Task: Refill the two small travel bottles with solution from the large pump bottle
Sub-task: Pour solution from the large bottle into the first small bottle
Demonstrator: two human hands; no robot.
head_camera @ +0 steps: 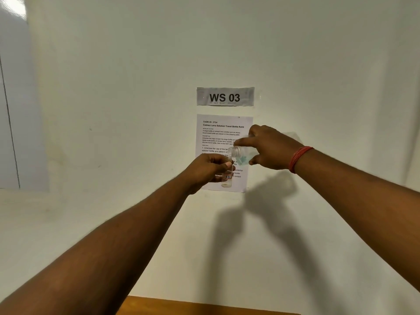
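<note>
Above the upright small bottle point(226, 178), right hand point(270, 147) tips, seemingly, the large bottle point(238, 153) leftward.

Clear glossy plastic bottles point(227, 178), matt paper sheet point(218, 133), smooth wooden tabletop point(204, 306).

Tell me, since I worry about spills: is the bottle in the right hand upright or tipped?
Tipped: the clear bottle lies sideways in the right hand, open neck down-left over the vial.

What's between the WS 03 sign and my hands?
In the head view, the printed task sheet on the wall lies between the WS 03 sign and both hands.
</note>
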